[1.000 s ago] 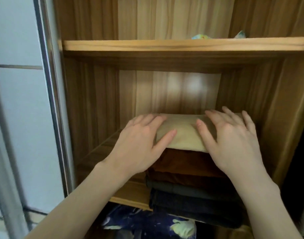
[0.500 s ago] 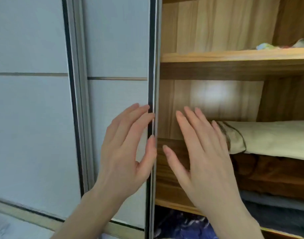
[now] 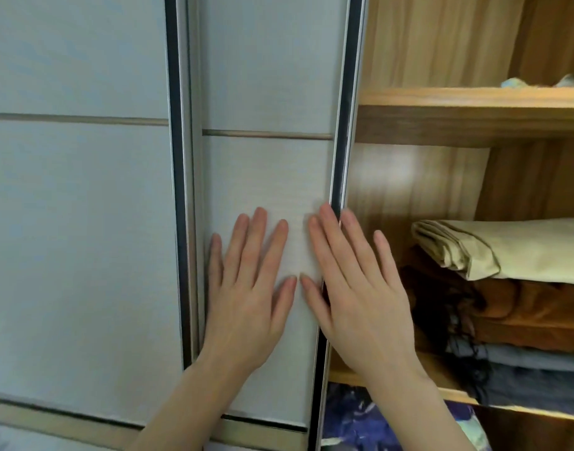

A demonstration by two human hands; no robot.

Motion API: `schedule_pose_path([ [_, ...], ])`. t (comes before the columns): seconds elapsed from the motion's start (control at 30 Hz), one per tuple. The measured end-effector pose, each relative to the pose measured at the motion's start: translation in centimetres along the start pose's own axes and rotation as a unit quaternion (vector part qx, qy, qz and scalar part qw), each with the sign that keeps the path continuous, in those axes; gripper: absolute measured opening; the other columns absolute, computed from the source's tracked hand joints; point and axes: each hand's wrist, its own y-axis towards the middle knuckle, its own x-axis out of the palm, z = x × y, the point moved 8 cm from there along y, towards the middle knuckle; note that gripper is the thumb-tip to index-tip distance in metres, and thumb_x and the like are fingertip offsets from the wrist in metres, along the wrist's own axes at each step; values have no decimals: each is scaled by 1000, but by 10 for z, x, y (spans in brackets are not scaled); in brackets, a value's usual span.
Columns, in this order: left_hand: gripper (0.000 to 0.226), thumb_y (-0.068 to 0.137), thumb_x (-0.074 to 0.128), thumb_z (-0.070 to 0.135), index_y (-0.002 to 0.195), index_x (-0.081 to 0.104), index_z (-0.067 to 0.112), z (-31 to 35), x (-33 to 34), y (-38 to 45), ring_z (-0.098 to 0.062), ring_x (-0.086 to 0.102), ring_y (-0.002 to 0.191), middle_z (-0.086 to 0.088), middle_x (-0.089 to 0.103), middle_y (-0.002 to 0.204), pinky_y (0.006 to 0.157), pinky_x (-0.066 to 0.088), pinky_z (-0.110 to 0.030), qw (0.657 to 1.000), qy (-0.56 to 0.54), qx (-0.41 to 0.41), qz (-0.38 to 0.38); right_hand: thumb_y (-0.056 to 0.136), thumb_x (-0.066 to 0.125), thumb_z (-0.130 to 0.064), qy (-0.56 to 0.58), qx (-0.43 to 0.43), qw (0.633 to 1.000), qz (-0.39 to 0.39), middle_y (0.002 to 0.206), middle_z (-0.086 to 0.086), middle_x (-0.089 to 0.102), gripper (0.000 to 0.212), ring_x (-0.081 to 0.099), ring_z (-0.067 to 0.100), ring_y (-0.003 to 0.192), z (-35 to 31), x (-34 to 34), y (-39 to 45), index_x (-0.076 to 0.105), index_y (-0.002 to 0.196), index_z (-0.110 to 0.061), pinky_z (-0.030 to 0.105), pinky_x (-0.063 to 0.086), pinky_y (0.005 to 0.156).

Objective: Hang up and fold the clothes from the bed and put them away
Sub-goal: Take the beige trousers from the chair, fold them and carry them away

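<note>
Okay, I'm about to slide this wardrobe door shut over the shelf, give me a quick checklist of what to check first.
1. Both hands on the door: ok. The left hand lies flat on the sliding door panel; the right hand lies flat across the door's dark edge.
2. Fingers out of the closing gap: not ok. The right hand's fingers reach past the edge into the opening.
3. Folded stack inside the shelf: ok, it sits on the shelf board behind its front edge.
4. Beige garment on top lying steady: ok.
5. Blue fabric below clear of the door's path: cannot tell.
</note>
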Motion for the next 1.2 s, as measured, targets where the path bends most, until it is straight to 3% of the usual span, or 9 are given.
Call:
schedule_pose_path([
  [0.43,64,110,42,37,168,23,17,38,7,0,-29,10,164,-8,12,177,131,7,-57,998,-36,48,12,110,39,-34,-36,26,999,20,176,0,8,64,9,25,162,42,-15,-24,15,167,-19,50,19,129],
  [0.73,62,108,49,31,165,33,13,56,10,1,-35,15,163,-15,21,174,127,12,-66,998,-29,19,59,109,41,-29,-88,97,991,11,175,5,9,65,7,25,162,94,-36,-52,16,167,-13,50,14,130],
  [0.9,62,108,48,32,166,31,15,68,16,5,-35,15,162,-14,20,174,128,12,-64,997,-31,28,65,109,47,-34,-88,157,983,38,175,11,11,69,5,27,162,104,-50,-63,17,166,-9,47,10,131],
  [1.07,61,108,47,30,165,32,14,97,24,6,-31,17,162,-13,22,174,130,11,-56,994,-76,51,67,109,45,-47,-12,94,995,10,176,7,5,70,3,30,162,79,-29,-62,15,168,-21,50,8,130],
  [1.2,62,107,50,29,165,34,14,97,28,-2,-34,17,162,-16,23,173,128,14,-63,995,-52,11,85,107,41,-60,-29,116,993,-5,176,5,0,76,0,31,162,93,-14,-76,12,168,-25,54,6,130],
])
